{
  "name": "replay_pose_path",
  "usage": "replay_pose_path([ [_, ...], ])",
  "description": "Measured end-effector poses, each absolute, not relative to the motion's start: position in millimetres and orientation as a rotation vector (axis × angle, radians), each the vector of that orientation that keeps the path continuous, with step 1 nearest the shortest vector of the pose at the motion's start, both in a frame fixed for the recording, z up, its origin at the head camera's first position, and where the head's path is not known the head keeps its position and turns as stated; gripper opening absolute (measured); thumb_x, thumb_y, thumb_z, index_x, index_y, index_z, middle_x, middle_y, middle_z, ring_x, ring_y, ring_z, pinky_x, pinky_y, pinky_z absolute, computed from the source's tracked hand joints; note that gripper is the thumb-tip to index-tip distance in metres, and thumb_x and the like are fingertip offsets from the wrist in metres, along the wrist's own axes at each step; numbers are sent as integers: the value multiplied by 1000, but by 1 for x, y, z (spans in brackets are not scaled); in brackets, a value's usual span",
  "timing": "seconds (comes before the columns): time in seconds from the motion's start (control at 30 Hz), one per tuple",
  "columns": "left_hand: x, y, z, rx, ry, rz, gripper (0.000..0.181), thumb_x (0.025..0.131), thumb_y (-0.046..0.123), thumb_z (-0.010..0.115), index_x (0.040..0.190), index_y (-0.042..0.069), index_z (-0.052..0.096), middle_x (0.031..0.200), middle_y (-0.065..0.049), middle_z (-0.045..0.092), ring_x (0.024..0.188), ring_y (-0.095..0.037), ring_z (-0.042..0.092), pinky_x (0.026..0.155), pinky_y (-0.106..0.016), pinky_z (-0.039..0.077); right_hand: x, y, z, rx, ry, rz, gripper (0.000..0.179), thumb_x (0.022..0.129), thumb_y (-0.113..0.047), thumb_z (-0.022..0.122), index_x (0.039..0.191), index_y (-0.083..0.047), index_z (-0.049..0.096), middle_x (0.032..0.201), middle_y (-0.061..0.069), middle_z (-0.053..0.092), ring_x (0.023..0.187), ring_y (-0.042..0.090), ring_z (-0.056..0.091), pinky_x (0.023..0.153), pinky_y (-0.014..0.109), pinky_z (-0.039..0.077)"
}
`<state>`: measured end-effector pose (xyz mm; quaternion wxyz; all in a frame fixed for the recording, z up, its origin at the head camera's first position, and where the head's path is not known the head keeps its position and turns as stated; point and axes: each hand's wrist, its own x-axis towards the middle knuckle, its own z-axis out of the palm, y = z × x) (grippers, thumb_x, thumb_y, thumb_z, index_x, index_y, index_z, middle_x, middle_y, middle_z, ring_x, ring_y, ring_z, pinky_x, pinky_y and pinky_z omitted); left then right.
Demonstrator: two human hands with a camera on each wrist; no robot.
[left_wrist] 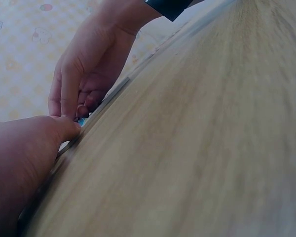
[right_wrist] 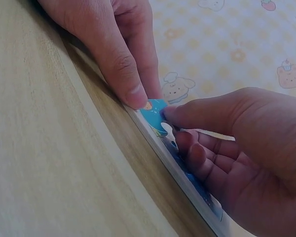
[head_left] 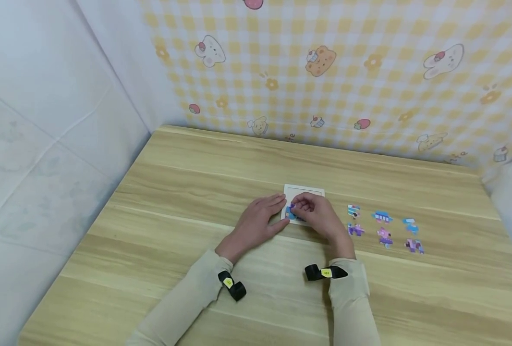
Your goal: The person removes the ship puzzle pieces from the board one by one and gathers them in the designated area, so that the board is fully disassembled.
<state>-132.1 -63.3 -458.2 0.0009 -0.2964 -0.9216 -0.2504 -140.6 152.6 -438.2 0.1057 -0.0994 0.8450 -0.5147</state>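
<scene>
A small white-framed puzzle board [head_left: 299,186] lies on the table under both hands. My left hand [head_left: 258,221] rests along its left edge, fingers extended and thumb at the near left corner. Over the board, my right hand [head_left: 318,214] pinches a small purple puzzle piece [head_left: 292,205] between thumb and index finger, its other fingers curled in. A blue puzzle piece [right_wrist: 154,116] sits in the near left corner of the frame, beside the left thumb. Darker blue pieces [right_wrist: 200,187] line the near edge in the right wrist view. The right hand hides much of the board.
Right of the board lie several loose puzzle pieces in two rows, among them a blue one [head_left: 382,216], a pink one [head_left: 384,235] and a purple one [head_left: 355,229]. A yellow checked cloth [head_left: 290,86] hangs behind the wooden table [head_left: 174,206].
</scene>
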Motion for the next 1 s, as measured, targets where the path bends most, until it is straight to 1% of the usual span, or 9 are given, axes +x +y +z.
replay_pose_path([
  [0.2, -132, -63, -458, -923, -2898, -796, 61, 104, 45, 60, 150, 6, 52, 158, -3, 47, 149, -19, 40, 123, -42, 31, -141, 154, -440, -308, 2487, -1543, 17, 98, -10, 73, 112, 0, 73, 95, 12, 72, 83, 20, 64, 73, 21, 52],
  [0.67, -133, -63, -458, -935, -2883, -790, 61, 104, 45, 60, 150, 6, 52, 158, -3, 47, 149, -19, 41, 122, -42, 31, -142, 156, -440, -345, 2483, -1592, 17, 97, -8, 73, 111, 1, 74, 95, 12, 73, 82, 18, 65, 72, 20, 53],
  [0.87, -132, -63, -458, -933, -2870, -797, 60, 103, 44, 61, 149, 6, 53, 157, -4, 48, 148, -19, 42, 122, -42, 32, -141, 161, -436, -294, 2511, -1605, 16, 99, -9, 71, 112, -1, 74, 95, 10, 71, 81, 17, 63, 72, 20, 51],
  [1.0, -132, -62, -459, -930, -2865, -797, 60, 103, 43, 63, 149, 6, 54, 157, -4, 49, 148, -19, 42, 122, -41, 32, -138, 165, -428, -265, 2540, -1603, 18, 99, -12, 71, 115, -2, 74, 98, 11, 70, 84, 20, 63, 73, 21, 52],
])
